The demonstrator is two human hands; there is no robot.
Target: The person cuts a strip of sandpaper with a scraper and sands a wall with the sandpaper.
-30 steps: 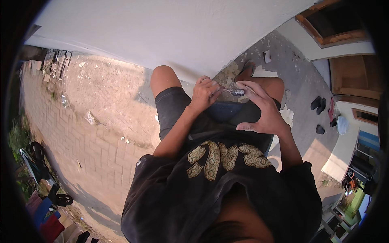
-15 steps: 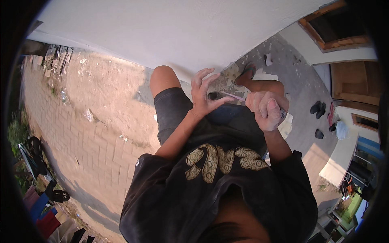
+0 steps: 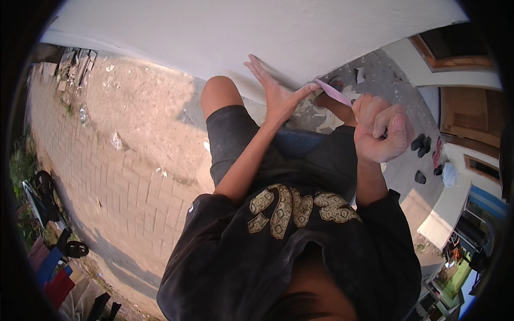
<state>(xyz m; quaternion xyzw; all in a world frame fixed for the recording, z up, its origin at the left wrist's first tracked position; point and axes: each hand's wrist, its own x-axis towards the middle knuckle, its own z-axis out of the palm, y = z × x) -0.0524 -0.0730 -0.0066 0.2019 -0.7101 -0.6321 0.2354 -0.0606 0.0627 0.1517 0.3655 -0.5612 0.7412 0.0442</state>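
Observation:
In front of a white wall [image 3: 225, 32], my left hand [image 3: 276, 96] is open, fingers spread and dusted with white powder. Its thumb is at the tip of a thin, flat, pinkish blade [image 3: 334, 92], which looks like that of a scraper. My right hand [image 3: 379, 128], also dusty white, is closed around the scraper's handle end, which the fingers hide. The blade points from the right fist toward the left thumb. Whether the left fingertips touch the wall, I cannot tell.
My bent knee [image 3: 220, 92] is close to the wall. A dark blue object [image 3: 297, 142] is between my legs. Brick paving [image 3: 123, 182] and sandy ground lie to the left. Dark sandals [image 3: 421, 143] are on the floor at right, near a wooden door [image 3: 468, 115].
Both hands have moved up toward the wall, the right one also further right. My left hand has spread wider, and the scraper's blade now shows its flat face.

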